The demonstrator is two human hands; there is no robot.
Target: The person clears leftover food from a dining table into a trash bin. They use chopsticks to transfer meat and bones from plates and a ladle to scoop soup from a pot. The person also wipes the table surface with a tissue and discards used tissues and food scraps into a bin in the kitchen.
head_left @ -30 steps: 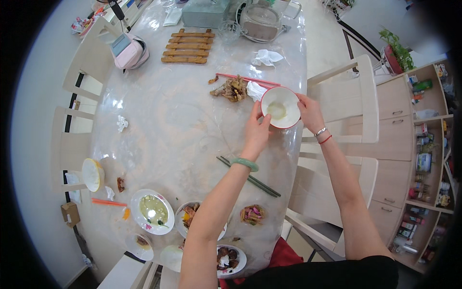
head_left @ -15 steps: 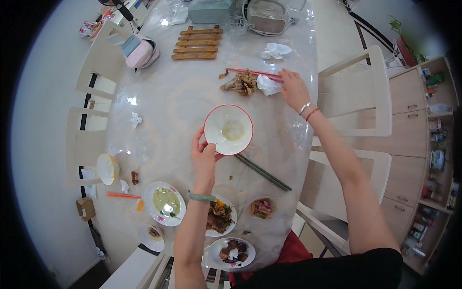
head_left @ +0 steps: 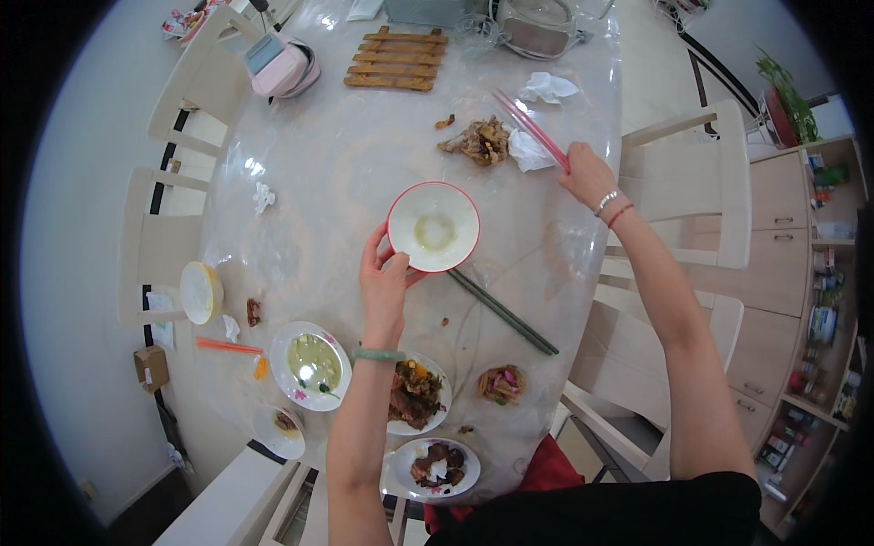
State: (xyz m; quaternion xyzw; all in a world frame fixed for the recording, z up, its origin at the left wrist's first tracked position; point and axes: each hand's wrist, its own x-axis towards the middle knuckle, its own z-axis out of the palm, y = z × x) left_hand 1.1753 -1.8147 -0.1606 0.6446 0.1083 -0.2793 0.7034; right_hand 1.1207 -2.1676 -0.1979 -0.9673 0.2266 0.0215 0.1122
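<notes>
My left hand (head_left: 386,278) grips the near-left rim of a white bowl (head_left: 460,223) edged in red, with a little pale liquid at its bottom. Farther off on the right, my right hand (head_left: 586,175) is closed on the near end of a pair of pink chopsticks (head_left: 537,135), whose tips point away to the left. Left of these chopsticks lie a heap of bones (head_left: 480,143) and a crumpled tissue (head_left: 528,151). Green chopsticks (head_left: 508,317) rest on the table, running from beside the bowl toward the near right.
Near me stand a plate of green soup (head_left: 311,366), a meat dish (head_left: 419,396), an oval plate of dark food (head_left: 437,469) and a dish of purple-green scraps (head_left: 502,385). A yellow-rimmed bowl (head_left: 201,292) and orange chopsticks (head_left: 228,346) are left. A wooden trivet (head_left: 396,70) lies far back.
My right hand has lifted the pink chopsticks off the table by the bones and drawn them right, turning them steeper. My left hand still holds the bowl.
</notes>
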